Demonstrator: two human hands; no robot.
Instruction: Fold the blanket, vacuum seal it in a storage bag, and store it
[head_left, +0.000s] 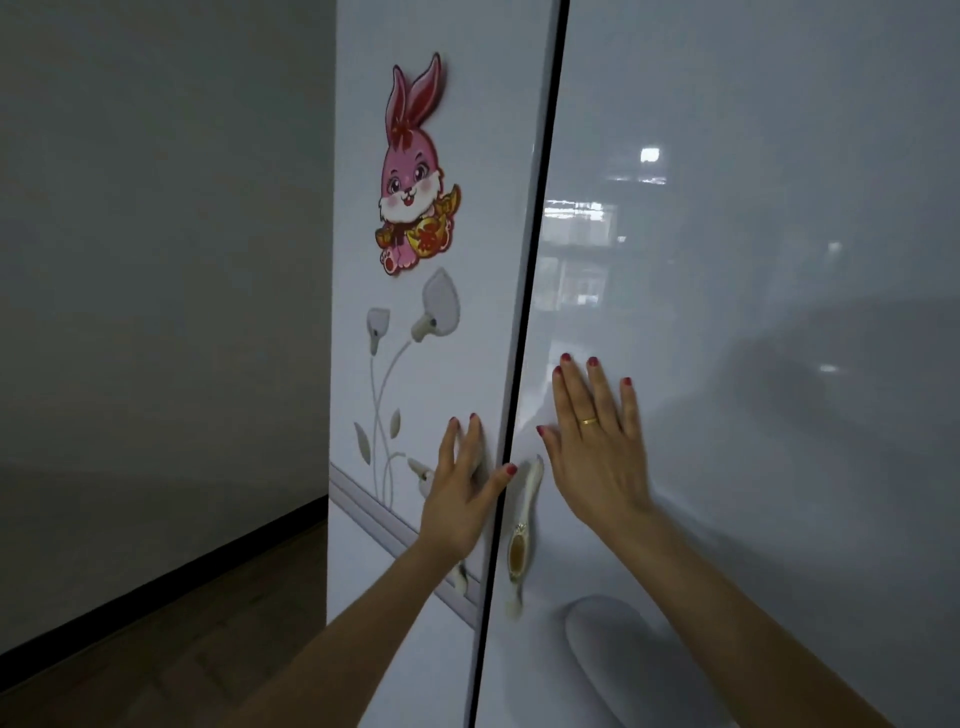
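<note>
Both hands flat, fingers straight: left hand (462, 488) on the left wardrobe door (415, 364), right hand (597, 441) on the right door (753, 312). Looks like the storing step, pushing doors closed. Blanket's not visible, probably inside. Next: press till the gap's gone.

We record two glossy white wardrobe doors, left door (431, 364) and right door (753, 312), a thin dark gap between them. Our left hand (457, 493) lies flat on the left door, fingers straight, covering its handle. Our right hand (597, 447) presses flat on the right door, just right of the cream handle (522, 540). Above our left hand: rabbit sticker (413, 176) and flower decal (410, 353).
</note>
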